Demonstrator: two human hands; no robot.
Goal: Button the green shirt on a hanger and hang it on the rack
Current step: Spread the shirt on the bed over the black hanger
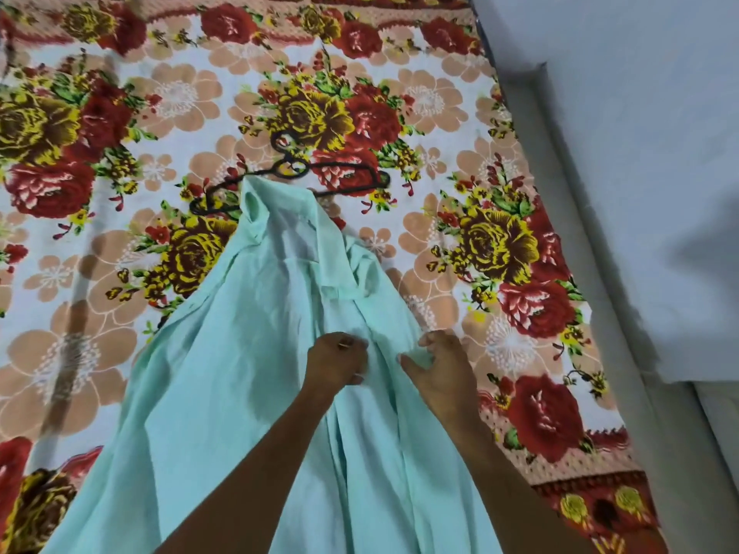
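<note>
A pale green shirt (240, 373) lies spread on the bed, collar end pointing away from me. A black hanger (344, 169) rests on the bedsheet just beyond the collar; its middle is partly covered by the shirt's top. My left hand (338, 361) is closed on the shirt's fabric near the front opening. My right hand (442, 369) pinches a fold of the green cloth just to the right of it. Both forearms reach in from the bottom. No buttons are visible. No rack is in view.
A floral bedsheet (180, 105) with red, yellow and peach flowers covers the bed. The bed's right edge (568, 217) runs diagonally along a pale wall (640, 113).
</note>
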